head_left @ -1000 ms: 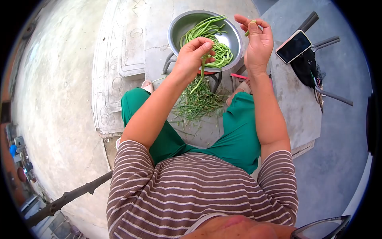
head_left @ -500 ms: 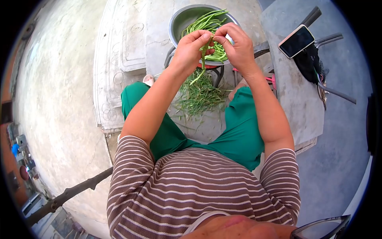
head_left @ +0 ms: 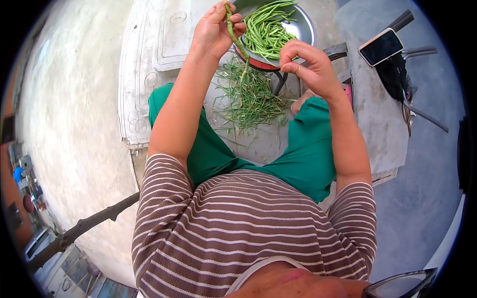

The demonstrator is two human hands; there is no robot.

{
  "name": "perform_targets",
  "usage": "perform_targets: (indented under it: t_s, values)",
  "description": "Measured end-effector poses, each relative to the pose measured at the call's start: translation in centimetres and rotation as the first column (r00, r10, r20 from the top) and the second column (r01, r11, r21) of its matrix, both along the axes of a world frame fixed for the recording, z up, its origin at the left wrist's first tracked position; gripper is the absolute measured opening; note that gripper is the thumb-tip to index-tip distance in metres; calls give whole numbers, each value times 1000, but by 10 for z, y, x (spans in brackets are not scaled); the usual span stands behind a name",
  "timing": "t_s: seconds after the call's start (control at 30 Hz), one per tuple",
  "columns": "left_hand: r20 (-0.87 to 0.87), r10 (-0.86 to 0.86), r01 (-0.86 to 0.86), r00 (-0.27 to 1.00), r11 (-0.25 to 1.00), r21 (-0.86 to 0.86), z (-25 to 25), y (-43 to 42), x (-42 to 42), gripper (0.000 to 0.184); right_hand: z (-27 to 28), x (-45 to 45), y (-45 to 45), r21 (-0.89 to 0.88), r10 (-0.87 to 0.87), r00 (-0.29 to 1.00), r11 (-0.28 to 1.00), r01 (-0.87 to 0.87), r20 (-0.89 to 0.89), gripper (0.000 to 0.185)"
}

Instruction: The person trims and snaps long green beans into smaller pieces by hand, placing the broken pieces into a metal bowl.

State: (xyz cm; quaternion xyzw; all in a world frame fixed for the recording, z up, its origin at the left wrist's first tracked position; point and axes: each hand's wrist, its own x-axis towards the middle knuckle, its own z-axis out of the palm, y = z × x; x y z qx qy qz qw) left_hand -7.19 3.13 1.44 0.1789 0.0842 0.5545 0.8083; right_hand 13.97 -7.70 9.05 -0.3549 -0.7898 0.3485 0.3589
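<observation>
My left hand (head_left: 214, 31) is raised at the left rim of a metal bowl (head_left: 309, 26), its fingers closed round a long green bean (head_left: 230, 27) that hangs down past the rim. Thumb and forefinger of my right hand (head_left: 312, 68) are pinched together at the bowl's lower right edge. Whatever is between those fingertips is too small to make out. Inside the bowl lies a heap of green beans (head_left: 268, 31). Below it, on the ground between my feet, is a loose pile of thin green trimmings (head_left: 253, 102).
The bowl rests on a low stool with a red top (head_left: 259, 63) and dark legs. To the right, a phone (head_left: 381, 47) and a black bag (head_left: 391, 77) lie by dark metal bars. A rough wooden branch (head_left: 84, 227) extends at the lower left.
My hands were together over the bowl at one end of the bean. Now they are apart: the left has moved up and left with the bean, the right lower and to the right.
</observation>
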Motion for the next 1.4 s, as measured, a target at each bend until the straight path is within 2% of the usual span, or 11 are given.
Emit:
perform_targets:
  t_s: [0.23, 0.37, 0.67, 0.77, 0.83, 0.9, 0.97, 1.1, 1.17, 1.3, 1.4]
  values:
    - [-157, 212, -204, 965, 977, 65, 15, 8, -44, 12, 2, 8, -11, -204, 298, 954, 933, -295, -20, 19]
    - [-360, 138, -90, 923, 985, 146, 20, -9, -32, 12, -13, -6, -19, -90, 201, 943, 979, -183, 267, 38]
    - [-483, -45, 223, 874, 922, 318, 11, -22, -6, 14, -23, -4, -14, 66, 207, 881, 964, -259, 425, 36]
    - [-521, -63, 248, 851, 923, 295, 9, -23, -2, 14, -30, -7, -20, 54, 148, 901, 981, -186, 408, 38]
    - [-522, -77, 255, 850, 926, 279, 11, -25, 1, 14, -15, -6, -18, -170, 161, 904, 980, -100, 397, 40]
    - [-522, -121, 292, 844, 921, 259, 14, -31, 6, 15, -19, -3, -15, -120, 153, 928, 986, -118, 340, 39]
    - [-583, -66, 309, 810, 893, 328, 15, -39, 9, 18, -14, -6, -15, -49, -172, 977, 983, 180, 125, 31]
    - [-571, -150, 377, 807, 875, 302, 10, -43, 21, 15, -8, -13, -9, -39, -318, 942, 948, 316, -112, 25]
    - [-560, -205, 421, 803, 860, 289, 10, -48, 27, 12, -13, -6, -3, 104, -278, 961, 955, 277, -6, 21]
    - [-435, -351, 471, 829, 858, 205, 11, -54, 31, 15, -14, 0, 1, -87, -342, 921, 939, 332, -184, 11]
    - [-554, -347, 474, 757, 875, 99, 14, -55, 32, 15, -11, 10, 3, -130, -475, 864, 879, 458, -168, 9]
